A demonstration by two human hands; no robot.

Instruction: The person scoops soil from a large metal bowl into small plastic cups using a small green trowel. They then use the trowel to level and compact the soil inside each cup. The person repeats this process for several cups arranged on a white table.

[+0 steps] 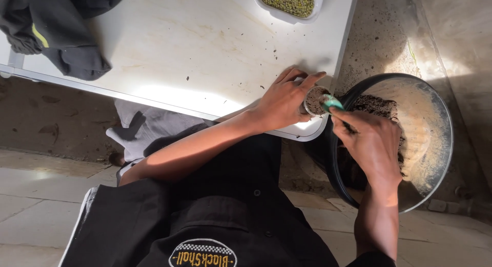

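1. Head view, hands: the left hand [284,100] is wrapped around a small cup [313,100] at the near right corner of the counter [195,46], fingers closed on its side. The right hand [370,143] is closed on a teal scoop [331,101], whose tip sits right at the cup's rim.

2. Head view, cup: it looks nearly full of dark soil, up to about the rim. By that showing the filling is close to done; whether the scoop carries any more soil cannot be told.

3. Head view, bowl: a large dark bowl [435,144] stands on the floor just right of the counter, under the right hand. A heap of soil [376,105] lies at its far left side, with pale dust over the rest, so plenty remains.

4. Head view, rest: a white tray [318,5] of green beans sits at the counter's far edge, untouched. A dark cloth [56,26] lies at the far left corner.
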